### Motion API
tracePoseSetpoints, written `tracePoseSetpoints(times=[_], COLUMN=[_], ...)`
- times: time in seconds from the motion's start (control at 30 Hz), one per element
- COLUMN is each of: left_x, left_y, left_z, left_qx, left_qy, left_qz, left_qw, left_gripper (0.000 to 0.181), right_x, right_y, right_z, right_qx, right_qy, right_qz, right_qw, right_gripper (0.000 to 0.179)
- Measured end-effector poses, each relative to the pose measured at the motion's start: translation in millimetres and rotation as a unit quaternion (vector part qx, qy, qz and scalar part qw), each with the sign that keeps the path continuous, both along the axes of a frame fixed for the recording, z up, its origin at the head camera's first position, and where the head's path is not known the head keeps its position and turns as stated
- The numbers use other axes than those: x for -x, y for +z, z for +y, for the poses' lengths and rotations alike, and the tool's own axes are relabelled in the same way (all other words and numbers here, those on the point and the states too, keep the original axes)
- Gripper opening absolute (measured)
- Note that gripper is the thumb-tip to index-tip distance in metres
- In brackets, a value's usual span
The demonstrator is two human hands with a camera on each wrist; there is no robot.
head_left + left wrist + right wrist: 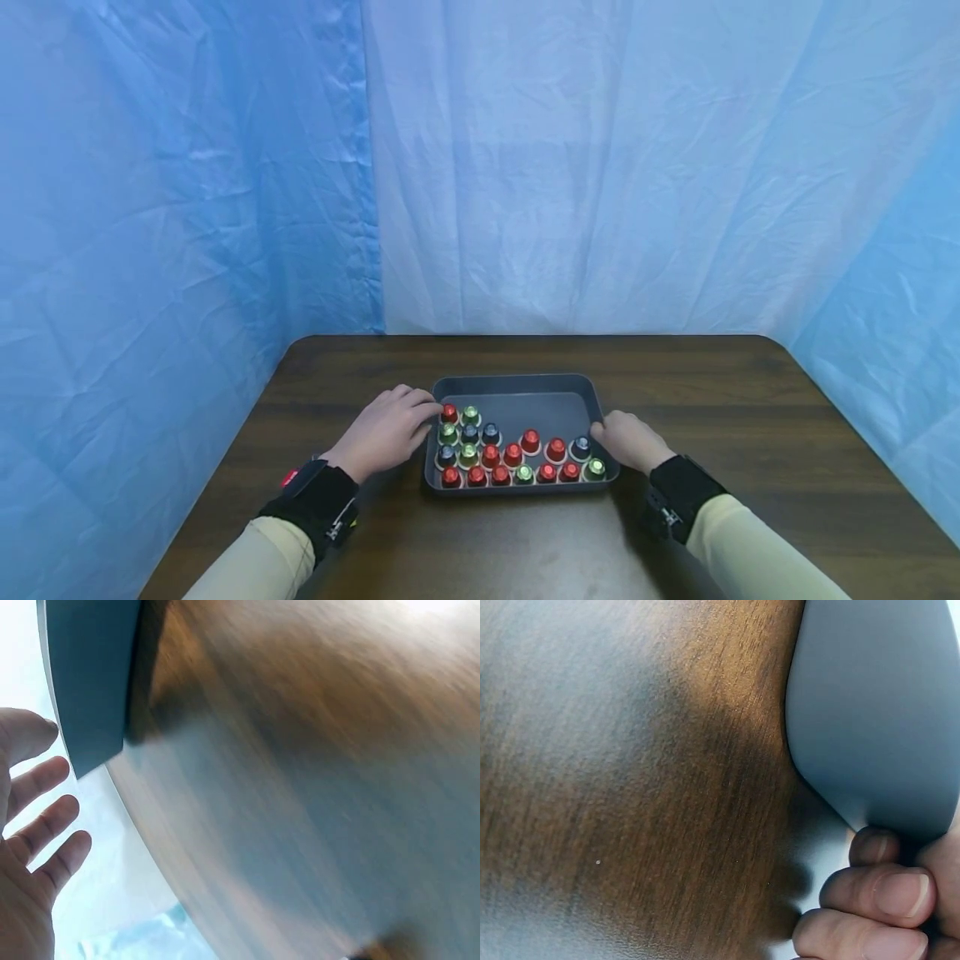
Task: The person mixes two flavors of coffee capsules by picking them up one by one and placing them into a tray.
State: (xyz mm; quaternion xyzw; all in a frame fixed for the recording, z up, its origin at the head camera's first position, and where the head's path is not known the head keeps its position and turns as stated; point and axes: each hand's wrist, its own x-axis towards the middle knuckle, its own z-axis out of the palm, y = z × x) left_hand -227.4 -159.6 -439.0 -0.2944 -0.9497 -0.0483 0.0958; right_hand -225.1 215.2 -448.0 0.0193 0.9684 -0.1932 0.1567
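Observation:
A dark grey rectangular tray (536,407) lies on the table, holding several coffee capsules, narrow end up. Red capsules (477,477), green capsules (524,474) and dark blue capsules (491,433) fill its left side and front; the back right shows bare floor. At the tray's left edge is my left hand (390,429), its fingertips by the back-left red capsule (448,413); the left wrist view shows loosely spread fingers (51,817) beside the tray wall (94,682). My right hand (633,440) grips the right rim, fingers (900,892) curled at the tray's side (877,712).
The dark wooden table (525,542) extends around the tray on all sides. Blue-white curtains (570,167) hang behind it and at both sides. Black bands (318,500) with small devices circle both wrists.

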Motion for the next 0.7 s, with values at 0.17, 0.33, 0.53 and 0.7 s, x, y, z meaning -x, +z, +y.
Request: tracePoseSetpoints(times=[0.17, 0.33, 0.53, 0.7], left_x=[-4.0, -9.1, -15.1, -20.8], left_y=[-2.3, -4.9, -6.1, -8.5], left_z=[-17.3, -33.4, -49.6, -64.5], left_qx=[-0.006, -0.010, -0.006, 0.004], left_qy=[0.025, 0.034, 0.047, 0.061], left_qz=[-0.007, -0.012, -0.015, -0.019], left_qw=[0.9997, 0.9993, 0.9988, 0.9979], left_gripper=[0.037, 0.038, 0.037, 0.038], right_x=[0.4, 0.5, -0.3, -0.7], right_y=[0.1, -0.1, 0.4, 0.6], right_z=[0, 1, 1, 0], right_qx=[0.000, -0.004, -0.005, -0.002], right_qy=[-0.007, -0.007, -0.001, 0.002], right_qz=[-0.004, -0.005, -0.001, 0.001], right_qw=[1.0000, 1.0000, 1.0000, 1.0000], right_gripper=[0.034, 0.036, 0.036, 0.035])
